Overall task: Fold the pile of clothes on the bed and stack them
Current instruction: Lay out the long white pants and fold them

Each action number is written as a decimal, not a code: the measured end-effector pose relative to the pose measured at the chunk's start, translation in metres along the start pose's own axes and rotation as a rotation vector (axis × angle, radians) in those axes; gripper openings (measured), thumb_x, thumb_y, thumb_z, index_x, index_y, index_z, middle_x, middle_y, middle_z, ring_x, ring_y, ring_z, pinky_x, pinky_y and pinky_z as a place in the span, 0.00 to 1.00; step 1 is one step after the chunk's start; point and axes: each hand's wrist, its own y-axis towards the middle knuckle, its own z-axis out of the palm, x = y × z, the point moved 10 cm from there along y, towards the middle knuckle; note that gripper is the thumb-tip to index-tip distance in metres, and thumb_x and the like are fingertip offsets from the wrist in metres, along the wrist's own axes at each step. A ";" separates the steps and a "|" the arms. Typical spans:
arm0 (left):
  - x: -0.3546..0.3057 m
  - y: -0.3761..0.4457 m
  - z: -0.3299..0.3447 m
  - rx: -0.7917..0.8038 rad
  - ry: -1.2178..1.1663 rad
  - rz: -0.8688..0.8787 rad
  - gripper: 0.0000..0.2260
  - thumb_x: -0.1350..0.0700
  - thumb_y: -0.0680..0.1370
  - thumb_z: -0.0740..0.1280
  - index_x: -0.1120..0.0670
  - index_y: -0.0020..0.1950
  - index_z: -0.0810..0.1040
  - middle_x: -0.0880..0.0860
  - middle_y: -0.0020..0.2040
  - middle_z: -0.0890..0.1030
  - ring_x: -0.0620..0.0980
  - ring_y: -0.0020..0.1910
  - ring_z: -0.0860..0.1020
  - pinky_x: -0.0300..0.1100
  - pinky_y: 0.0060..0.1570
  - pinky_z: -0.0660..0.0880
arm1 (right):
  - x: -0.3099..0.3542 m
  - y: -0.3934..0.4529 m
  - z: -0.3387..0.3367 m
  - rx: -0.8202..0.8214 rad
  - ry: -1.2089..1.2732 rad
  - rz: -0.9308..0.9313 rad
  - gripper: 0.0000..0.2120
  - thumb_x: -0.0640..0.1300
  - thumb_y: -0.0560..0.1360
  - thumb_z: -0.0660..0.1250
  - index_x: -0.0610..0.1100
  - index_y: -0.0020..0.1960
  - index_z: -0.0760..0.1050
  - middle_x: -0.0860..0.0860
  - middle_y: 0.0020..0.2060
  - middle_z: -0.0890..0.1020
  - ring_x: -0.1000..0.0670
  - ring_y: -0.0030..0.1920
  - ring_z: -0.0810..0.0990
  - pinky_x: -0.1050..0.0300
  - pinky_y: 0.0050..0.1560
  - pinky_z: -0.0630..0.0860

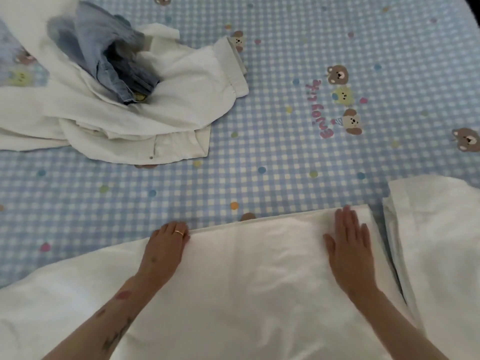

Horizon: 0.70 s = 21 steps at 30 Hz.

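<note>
A white garment (254,268) lies spread flat on the bed in front of me. My left hand (166,242) rests at its far edge with the fingers curled over the fabric there; whether they pinch it is unclear. My right hand (349,245) lies flat, fingers straight, pressing on the garment's far right corner. A stack of folded white clothes (439,242) sits just to the right of it. At the far left is the unfolded pile (117,100), white garments with blue denim (109,53) crumpled on top.
The bed carries a blue checked sheet (285,152) printed with bears and dots. Bare sheet shows between the pile and the garment and across the far right. A dark strip marks the bed's far right corner (474,3).
</note>
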 end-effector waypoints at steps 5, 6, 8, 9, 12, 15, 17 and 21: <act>0.041 -0.009 0.004 0.046 -0.005 -0.015 0.07 0.54 0.76 0.68 0.55 0.51 0.77 0.51 0.47 0.78 0.55 0.47 0.76 0.48 0.47 0.70 | 0.157 0.018 0.054 0.318 0.032 -0.559 0.24 0.52 0.81 0.53 0.46 0.75 0.59 0.54 0.75 0.57 0.53 0.76 0.52 0.54 0.75 0.41; 0.046 -0.008 0.005 0.068 -0.012 -0.032 0.07 0.54 0.77 0.67 0.55 0.52 0.76 0.51 0.48 0.78 0.55 0.48 0.76 0.47 0.48 0.69 | 0.166 0.021 0.060 0.322 0.038 -0.568 0.20 0.49 0.81 0.56 0.46 0.72 0.65 0.54 0.74 0.61 0.52 0.76 0.56 0.53 0.75 0.44; 0.048 -0.003 0.008 0.080 -0.047 -0.051 0.04 0.54 0.78 0.64 0.54 0.50 0.75 0.50 0.45 0.77 0.53 0.48 0.75 0.45 0.47 0.67 | 0.167 0.031 0.056 0.261 0.102 -0.495 0.11 0.41 0.78 0.61 0.42 0.59 0.75 0.49 0.66 0.74 0.46 0.67 0.72 0.50 0.70 0.60; 0.049 0.001 0.006 0.065 -0.086 -0.068 0.03 0.54 0.79 0.63 0.52 0.47 0.73 0.49 0.42 0.76 0.53 0.46 0.75 0.43 0.45 0.65 | 0.163 0.037 0.051 0.220 0.116 -0.445 0.08 0.38 0.77 0.63 0.41 0.55 0.76 0.47 0.59 0.78 0.44 0.59 0.76 0.50 0.63 0.68; 0.052 0.007 -0.003 0.019 -0.229 -0.128 0.06 0.55 0.79 0.63 0.51 0.43 0.69 0.47 0.37 0.74 0.53 0.42 0.76 0.42 0.42 0.63 | 0.155 0.048 0.045 0.217 0.078 -0.343 0.08 0.38 0.78 0.61 0.41 0.55 0.76 0.47 0.52 0.79 0.43 0.52 0.77 0.53 0.51 0.69; 0.057 -0.012 -0.019 -0.141 -0.142 -0.101 0.08 0.60 0.77 0.64 0.60 0.56 0.77 0.59 0.54 0.79 0.61 0.56 0.77 0.51 0.56 0.71 | 0.172 0.036 0.033 0.050 -0.001 -0.283 0.09 0.39 0.78 0.62 0.40 0.56 0.76 0.44 0.59 0.78 0.41 0.64 0.74 0.46 0.65 0.67; 0.057 -0.044 -0.015 -0.183 -0.080 -0.058 0.19 0.56 0.80 0.57 0.65 0.67 0.71 0.64 0.68 0.71 0.62 0.69 0.67 0.54 0.69 0.61 | 0.214 0.007 0.039 0.016 0.044 -0.342 0.17 0.46 0.80 0.56 0.41 0.65 0.72 0.42 0.69 0.71 0.42 0.72 0.65 0.40 0.70 0.60; 0.088 -0.104 0.024 -0.026 -0.028 -0.050 0.27 0.46 0.82 0.45 0.62 0.73 0.62 0.61 0.74 0.61 0.56 0.74 0.57 0.51 0.72 0.52 | 0.278 -0.037 0.096 0.225 -0.035 -0.512 0.28 0.57 0.81 0.41 0.45 0.74 0.63 0.47 0.75 0.59 0.45 0.74 0.60 0.41 0.71 0.54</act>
